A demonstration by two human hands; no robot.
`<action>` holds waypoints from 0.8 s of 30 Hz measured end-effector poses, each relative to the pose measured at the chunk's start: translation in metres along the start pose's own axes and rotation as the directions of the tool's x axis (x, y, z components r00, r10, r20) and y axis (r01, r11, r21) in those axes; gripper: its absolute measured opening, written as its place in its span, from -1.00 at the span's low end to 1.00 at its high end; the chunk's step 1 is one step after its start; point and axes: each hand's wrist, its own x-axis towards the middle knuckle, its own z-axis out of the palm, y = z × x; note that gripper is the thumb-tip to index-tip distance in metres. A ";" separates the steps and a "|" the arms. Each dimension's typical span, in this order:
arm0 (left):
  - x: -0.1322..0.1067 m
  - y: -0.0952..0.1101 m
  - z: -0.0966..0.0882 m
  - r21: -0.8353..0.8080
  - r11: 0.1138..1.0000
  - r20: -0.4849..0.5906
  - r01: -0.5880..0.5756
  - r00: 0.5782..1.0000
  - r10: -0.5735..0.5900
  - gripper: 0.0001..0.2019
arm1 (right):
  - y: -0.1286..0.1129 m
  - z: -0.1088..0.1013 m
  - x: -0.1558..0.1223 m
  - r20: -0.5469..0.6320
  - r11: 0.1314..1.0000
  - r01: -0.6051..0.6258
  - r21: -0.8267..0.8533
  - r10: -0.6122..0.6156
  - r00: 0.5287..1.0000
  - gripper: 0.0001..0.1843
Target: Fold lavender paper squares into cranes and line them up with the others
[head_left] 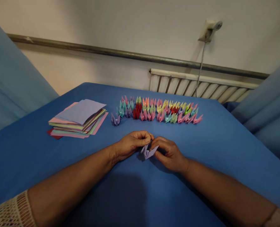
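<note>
A small lavender folded paper piece [148, 152] is held just above the blue tabletop [213, 148], near its middle. My left hand [131, 144] pinches the piece's top from the left, fingers curled closed. Pinching it from the right is my right hand [169, 153], also closed on it. Beyond the hands, several finished folded paper figures [157, 111] in many colours stand in rows. A lone purple figure [115, 119] stands at the rows' left end.
A stack of coloured paper sheets [79, 119], with a lavender sheet on top, lies at the left. Behind the table run a metal rail [106, 51] and a white radiator [201, 83]. Blue fabric [9, 85] hangs at both sides.
</note>
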 end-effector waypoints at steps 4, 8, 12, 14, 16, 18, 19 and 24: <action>0.003 -0.004 -0.004 -0.049 0.999 -0.053 -0.023 0.998 0.020 -0.72 | 0.000 0.000 -0.001 -0.028 0.999 0.000 -0.035 0.000 1.000 -0.82; 0.005 -0.005 -0.007 -0.061 0.997 -0.070 -0.049 0.997 0.044 -0.68 | 0.001 -0.002 0.000 -0.050 0.997 -0.030 -0.069 0.026 0.998 -0.81; 0.004 -0.003 -0.006 -0.050 0.999 -0.013 -0.015 1.000 0.014 -0.70 | 0.002 -0.002 0.000 -0.045 0.994 -0.047 -0.095 0.043 0.998 -0.81; 0.004 -0.002 -0.004 -0.008 1.000 0.011 -0.014 1.000 0.014 -0.73 | 0.002 -0.002 0.000 -0.037 0.994 -0.051 -0.094 0.048 0.998 -0.83; 0.003 -0.001 -0.004 0.027 0.999 0.020 -0.017 1.000 0.016 -0.78 | 0.003 -0.002 0.000 -0.022 0.995 -0.050 -0.086 0.049 0.999 -0.83; 0.003 -0.001 -0.003 0.035 0.999 0.016 -0.008 1.000 0.007 -0.79 | 0.004 -0.001 -0.001 -0.002 0.995 -0.052 -0.085 0.052 0.999 -0.82; 0.003 -0.002 -0.003 0.030 1.000 0.010 -0.002 1.000 0.002 -0.78 | 0.005 -0.001 -0.002 0.010 0.995 -0.053 -0.087 0.054 0.998 -0.81; 0.003 -0.005 -0.003 0.020 1.000 -0.010 -0.015 1.000 0.015 -0.75 | 0.006 0.000 -0.003 0.021 0.995 -0.052 -0.090 0.054 0.998 -0.84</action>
